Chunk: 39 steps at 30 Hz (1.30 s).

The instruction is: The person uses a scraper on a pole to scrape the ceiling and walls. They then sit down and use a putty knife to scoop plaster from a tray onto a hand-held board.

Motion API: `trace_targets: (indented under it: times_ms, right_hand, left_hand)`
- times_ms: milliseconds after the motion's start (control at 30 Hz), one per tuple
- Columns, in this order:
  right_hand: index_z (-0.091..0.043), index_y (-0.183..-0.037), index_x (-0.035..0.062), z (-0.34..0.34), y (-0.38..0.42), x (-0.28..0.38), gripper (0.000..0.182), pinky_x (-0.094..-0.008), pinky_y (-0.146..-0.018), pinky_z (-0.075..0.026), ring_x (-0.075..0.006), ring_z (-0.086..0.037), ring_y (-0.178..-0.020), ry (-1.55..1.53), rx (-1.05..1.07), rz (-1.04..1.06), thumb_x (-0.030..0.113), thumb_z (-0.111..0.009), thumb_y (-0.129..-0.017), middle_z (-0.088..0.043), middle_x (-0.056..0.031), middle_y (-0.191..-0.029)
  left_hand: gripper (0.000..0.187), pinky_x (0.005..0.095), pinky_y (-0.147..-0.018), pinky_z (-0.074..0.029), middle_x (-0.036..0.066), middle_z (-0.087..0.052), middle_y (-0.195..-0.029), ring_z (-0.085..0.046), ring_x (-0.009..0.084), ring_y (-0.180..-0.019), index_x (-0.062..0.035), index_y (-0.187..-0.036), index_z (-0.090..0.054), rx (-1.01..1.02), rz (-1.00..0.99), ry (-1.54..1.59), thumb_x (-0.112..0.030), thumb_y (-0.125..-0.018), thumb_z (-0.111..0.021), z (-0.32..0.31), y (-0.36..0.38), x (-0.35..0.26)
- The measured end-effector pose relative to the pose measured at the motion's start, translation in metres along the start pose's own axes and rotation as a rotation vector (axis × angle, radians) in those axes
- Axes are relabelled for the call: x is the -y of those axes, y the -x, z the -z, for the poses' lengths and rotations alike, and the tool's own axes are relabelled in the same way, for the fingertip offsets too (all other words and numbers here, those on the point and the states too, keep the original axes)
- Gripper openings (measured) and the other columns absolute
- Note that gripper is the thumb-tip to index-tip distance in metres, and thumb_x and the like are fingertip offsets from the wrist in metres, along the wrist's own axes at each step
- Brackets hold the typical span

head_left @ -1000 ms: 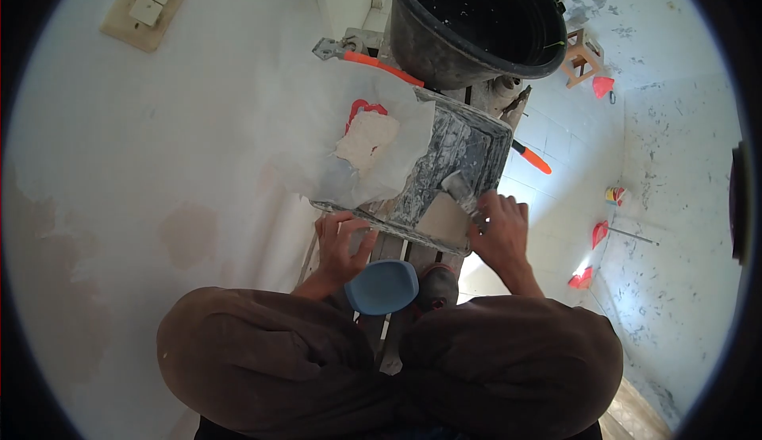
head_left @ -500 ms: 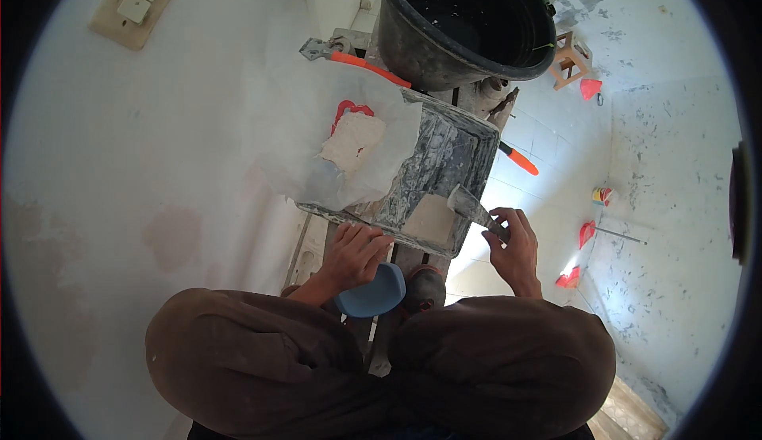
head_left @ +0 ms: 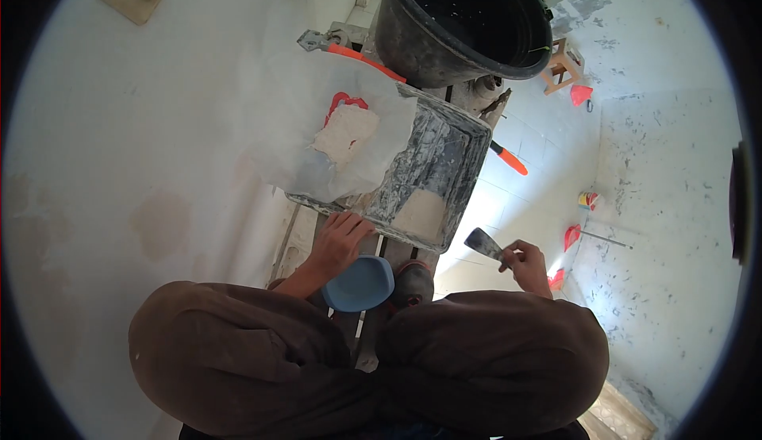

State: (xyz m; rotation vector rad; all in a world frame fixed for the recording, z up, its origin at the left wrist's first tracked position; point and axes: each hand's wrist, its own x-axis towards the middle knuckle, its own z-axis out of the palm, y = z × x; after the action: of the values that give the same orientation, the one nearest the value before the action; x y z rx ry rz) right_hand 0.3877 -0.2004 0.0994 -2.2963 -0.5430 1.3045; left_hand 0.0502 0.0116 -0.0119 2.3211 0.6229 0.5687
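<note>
A putty knife (head_left: 483,243) with a dark, smeared blade is pinched in my right hand (head_left: 525,265), held off the right side of the tray and pointing up-left. The dark, powder-streaked tray (head_left: 476,142) lies across wooden slats. In its near right corner sits a pale mound of powder or paste (head_left: 421,212). My left hand (head_left: 340,243) has its fingers curled at the tray's near edge; the thumb side is hidden. An open whitish plastic bag (head_left: 389,134) covers the tray's left part, with pale powder (head_left: 347,134) and a red object (head_left: 343,102) in it.
A blue plastic bowl (head_left: 359,284) stands below my left hand, beside a dark shoe (head_left: 414,283). Beyond the tray is a large black bucket (head_left: 444,47); an orange-handled tool (head_left: 361,57) lies by it. Another orange handle (head_left: 509,159) sticks out right. A wall (head_left: 198,122) runs along the left.
My right hand has drawn the putty knife away from the mound, out past the tray's right edge. The left hand stays at the near edge. The whole view has shifted slightly.
</note>
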Motion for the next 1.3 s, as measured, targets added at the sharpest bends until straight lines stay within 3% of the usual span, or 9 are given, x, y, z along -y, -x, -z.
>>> trace_targets:
  times_ms: [133, 200, 267, 333, 367, 400, 500, 633, 1300]
  right_hand:
    - [-0.063, -0.097, 0.0006, 0.014, 0.016, 0.007, 0.018, -0.0225, -0.047, -0.038, -0.0063, -0.049, -0.051, -0.170, -0.003, 0.009, 0.017, -0.057, -0.099, -0.072, -0.0107, -0.075]
    - [-0.063, -0.100, 0.0009, 0.001, 0.019, 0.010, 0.016, -0.0222, -0.050, -0.040, -0.0060, -0.053, -0.056, -0.264, -0.182, 0.270, 0.017, -0.059, -0.099, -0.071, -0.0102, -0.079]
    - [-0.063, -0.102, 0.0033, -0.018, 0.017, 0.032, 0.011, -0.0246, -0.055, -0.043, -0.0105, -0.058, -0.061, -0.193, -0.201, 0.301, 0.012, -0.065, -0.095, -0.072, -0.0106, -0.086]
    - [-0.065, -0.106, 0.0077, -0.037, 0.010, 0.055, 0.021, -0.0315, -0.066, -0.047, -0.0192, -0.061, -0.070, 0.277, -0.235, 0.634, 0.006, -0.073, -0.086, -0.070, -0.0080, -0.092]
    - [-0.068, -0.104, 0.0111, -0.043, 0.008, 0.070, 0.030, -0.0373, -0.077, -0.047, -0.0246, -0.061, -0.082, 0.444, -0.236, 0.679, 0.004, -0.078, -0.077, -0.067, -0.0051, -0.094]
    - [-0.068, -0.104, 0.0111, -0.048, 0.001, 0.075, 0.030, -0.0373, -0.077, -0.047, -0.0246, -0.061, -0.082, 0.440, -0.231, 0.680, 0.004, -0.078, -0.077, -0.067, -0.0051, -0.094]
    - [-0.072, -0.097, 0.0117, -0.061, -0.022, 0.084, 0.026, -0.0373, -0.078, -0.045, -0.0219, -0.059, -0.090, 0.811, -0.294, 0.976, 0.002, -0.076, -0.073, -0.066, -0.0010, -0.092]
    - [-0.073, -0.102, 0.0157, -0.077, -0.042, 0.080, 0.034, -0.0382, -0.080, -0.047, -0.0228, -0.059, -0.091, 0.838, -0.291, 0.943, 0.003, -0.078, -0.071, -0.065, -0.0004, -0.095]
    - [-0.073, -0.099, 0.0120, -0.098, -0.037, 0.072, 0.033, -0.0384, -0.076, -0.051, -0.0246, -0.061, -0.091, 0.638, -0.298, 0.861, 0.000, -0.078, -0.069, -0.065, -0.0028, -0.096]
  left_hand:
    - [0.013, 0.0414, -0.083, -0.044, 0.007, -0.060, -0.092, -0.059, 0.0278, -0.089, -0.0071, -0.095, -0.064, -0.034, -0.007, 0.023, -0.004, -0.083, -0.070, -0.002, -0.001, 0.004]
    - [0.013, 0.0414, -0.083, -0.044, 0.007, -0.060, -0.091, -0.059, 0.0280, -0.089, -0.0070, -0.095, -0.064, -0.031, -0.007, 0.033, -0.004, -0.083, -0.070, -0.002, 0.001, 0.004]
    - [0.014, 0.0412, -0.082, -0.044, 0.007, -0.060, -0.091, -0.059, 0.0281, -0.090, -0.0073, -0.095, -0.064, -0.029, -0.008, 0.026, -0.004, -0.083, -0.069, -0.001, 0.001, 0.002]
    - [0.015, 0.0410, -0.083, -0.044, 0.007, -0.060, -0.093, -0.059, 0.0278, -0.092, -0.0063, -0.097, -0.064, -0.014, -0.023, 0.014, -0.005, -0.083, -0.069, 0.000, 0.002, 0.004]
    - [0.016, 0.0408, -0.084, -0.044, 0.008, -0.060, -0.094, -0.058, 0.0275, -0.093, -0.0053, -0.099, -0.064, -0.002, -0.040, 0.006, -0.006, -0.084, -0.069, 0.000, 0.002, 0.005]
    - [0.016, 0.0408, -0.084, -0.044, 0.008, -0.060, -0.094, -0.058, 0.0275, -0.093, -0.0053, -0.099, -0.064, 0.000, -0.036, 0.002, -0.006, -0.084, -0.069, 0.002, 0.001, 0.003]
    - [0.017, 0.0406, -0.085, -0.044, 0.007, -0.060, -0.095, -0.059, 0.0273, -0.095, -0.0053, -0.100, -0.065, 0.004, -0.008, 0.006, -0.006, -0.084, -0.069, 0.006, 0.000, -0.001]
    - [0.017, 0.0403, -0.086, -0.044, 0.007, -0.060, -0.097, -0.058, 0.0268, -0.097, -0.0060, -0.100, -0.064, 0.041, 0.005, 0.017, -0.008, -0.084, -0.069, 0.006, 0.002, 0.001]
    - [0.019, 0.0421, -0.083, -0.042, 0.007, -0.060, -0.095, -0.056, 0.0286, -0.092, -0.0079, -0.100, -0.063, 0.016, 0.000, 0.063, -0.008, -0.083, -0.070, 0.005, -0.001, 0.001]
